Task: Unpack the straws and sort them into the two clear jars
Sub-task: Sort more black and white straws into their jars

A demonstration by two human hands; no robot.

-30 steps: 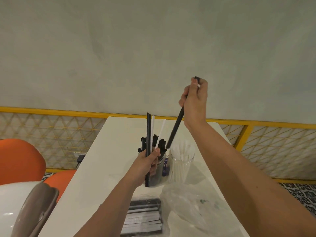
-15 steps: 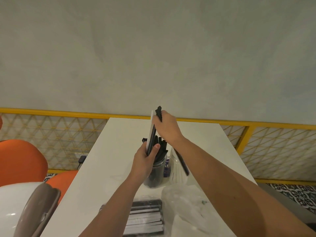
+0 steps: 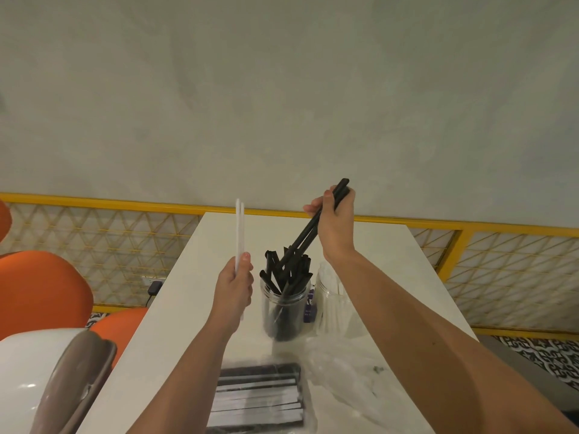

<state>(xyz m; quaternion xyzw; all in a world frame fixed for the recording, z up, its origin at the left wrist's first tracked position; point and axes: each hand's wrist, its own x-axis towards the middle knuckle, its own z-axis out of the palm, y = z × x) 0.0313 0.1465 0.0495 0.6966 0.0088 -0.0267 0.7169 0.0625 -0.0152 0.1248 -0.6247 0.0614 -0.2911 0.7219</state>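
Two black straws (image 3: 308,234) slant down to the left jar (image 3: 283,311), which is full of black ones. Two white straws (image 3: 239,233) are held upright beside it. The right jar (image 3: 332,308) holds white ones.

There are black straws (image 3: 308,232), white straws (image 3: 239,233), a white table (image 3: 188,308), yellow lattice railing (image 3: 94,203), orange chairs (image 3: 37,286).

Dim warm indoor light, soft faint shadows, wide-angle bending at edges, slight softness
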